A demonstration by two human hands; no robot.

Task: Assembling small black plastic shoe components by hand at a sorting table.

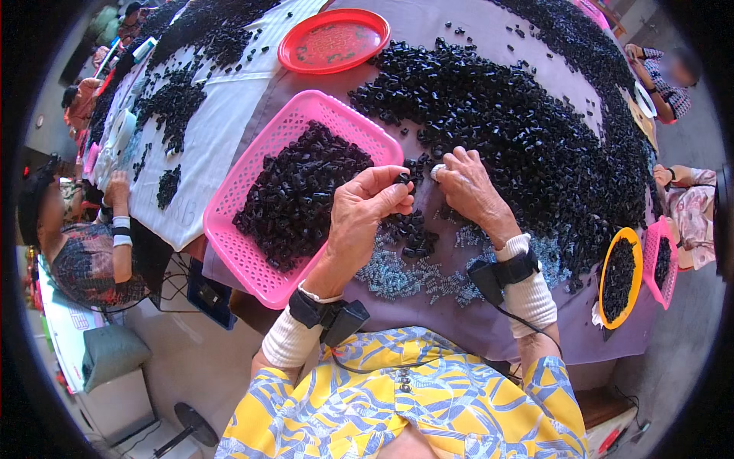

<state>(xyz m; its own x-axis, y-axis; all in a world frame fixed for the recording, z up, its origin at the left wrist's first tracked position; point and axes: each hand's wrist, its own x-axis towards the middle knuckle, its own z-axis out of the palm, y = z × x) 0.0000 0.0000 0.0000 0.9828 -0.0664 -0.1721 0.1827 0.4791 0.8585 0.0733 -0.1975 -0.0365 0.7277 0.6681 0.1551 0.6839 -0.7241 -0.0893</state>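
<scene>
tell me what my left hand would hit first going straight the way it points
Your left hand points forward and right, so it would likely meet the loose black pieces just beyond it, though depth is unclear.

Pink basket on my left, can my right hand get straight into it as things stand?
Probably not straight across: the left hand, pinching a small black piece, sits between the right hand and the pink basket.
</scene>
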